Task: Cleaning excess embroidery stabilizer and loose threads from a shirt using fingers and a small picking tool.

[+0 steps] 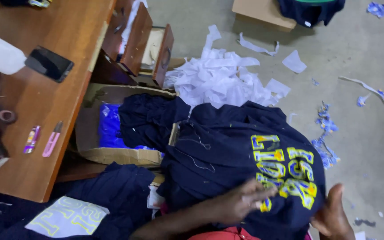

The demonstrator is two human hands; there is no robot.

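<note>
Under the fingers (pixel 250 195) lies a soft, matt navy cloth shirt (pixel 227 151) with raised yellow and blue letters (pixel 285 171). Past the fingers sits thin white paper scraps (pixel 221 80). Far left is a smooth brown wood bench (pixel 63 35), slightly shiny.

Evenly lit by soft overhead light, faint shadows only; slightly soft overall, with motion blur on the left hand (pixel 241 200).
</note>
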